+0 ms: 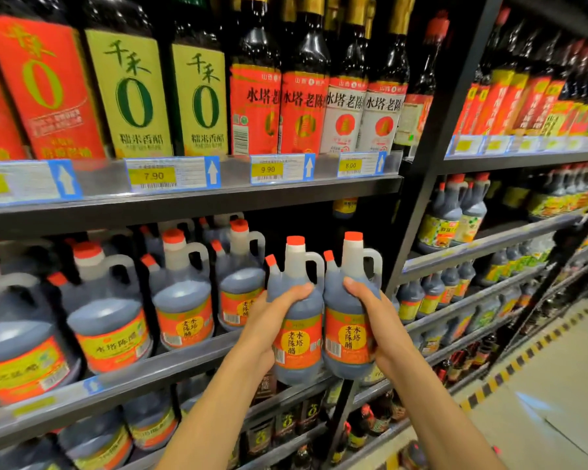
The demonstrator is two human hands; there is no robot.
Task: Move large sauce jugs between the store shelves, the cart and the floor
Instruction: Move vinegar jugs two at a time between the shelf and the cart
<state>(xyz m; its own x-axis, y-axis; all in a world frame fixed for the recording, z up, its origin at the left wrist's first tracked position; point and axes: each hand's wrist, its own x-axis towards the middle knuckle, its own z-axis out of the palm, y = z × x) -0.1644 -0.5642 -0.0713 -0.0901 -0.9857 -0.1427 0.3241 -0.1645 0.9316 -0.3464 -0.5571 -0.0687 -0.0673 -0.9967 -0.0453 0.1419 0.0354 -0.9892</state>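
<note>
Two dark sauce jugs with red caps and orange labels stand side by side at the right end of the middle shelf. My left hand grips the left jug from its left side, thumb across its shoulder. The right jug is held by my right hand from its right side. Both jugs sit upright at the shelf's front edge, their bottoms overhanging it slightly.
More jugs of the same kind fill the middle shelf to the left, with bigger ones at far left. Tall bottles crowd the upper shelf. A black upright post stands right of the jugs. Floor with striped tape lies at lower right.
</note>
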